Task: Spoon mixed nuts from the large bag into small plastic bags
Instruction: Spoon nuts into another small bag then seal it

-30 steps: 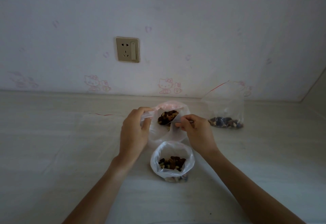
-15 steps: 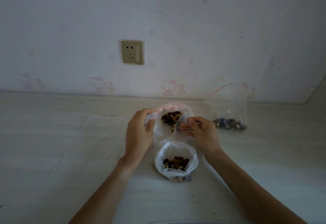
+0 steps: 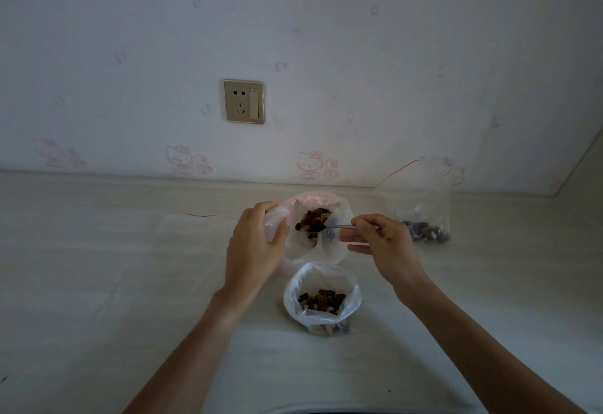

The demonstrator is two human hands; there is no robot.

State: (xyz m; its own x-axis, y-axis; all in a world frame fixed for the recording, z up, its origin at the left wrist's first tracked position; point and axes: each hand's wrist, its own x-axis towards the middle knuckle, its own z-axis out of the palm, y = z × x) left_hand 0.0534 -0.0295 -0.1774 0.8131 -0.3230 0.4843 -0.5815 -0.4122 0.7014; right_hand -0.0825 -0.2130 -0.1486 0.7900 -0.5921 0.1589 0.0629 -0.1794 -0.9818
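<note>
Two hands at the big bag point(image 3: 339, 247) on the counter point(image 3: 98, 283): left hand point(image 3: 254, 247) grips its rim. Right hand point(image 3: 381, 244) pinches the spoon point(image 3: 339, 226), bowl in the nuts point(image 3: 313, 223); small bag point(image 3: 321, 299) just in front.

Both forearms are bare to the frame edge, entering from about 7 and 5 o'clock; left hand point(image 3: 253, 247) and right hand point(image 3: 383, 244) wear nothing (no rings, watch or sleeves visible)

Left hand point(image 3: 253, 247) grips the large bag's point(image 3: 326, 250) rim, right hand point(image 3: 381, 240) pinches the spoon point(image 3: 339, 226), bowl down among the nuts point(image 3: 313, 223). Just in front stands 1 small bag point(image 3: 321, 299), part filled; another point(image 3: 421, 214) sits right.
</note>
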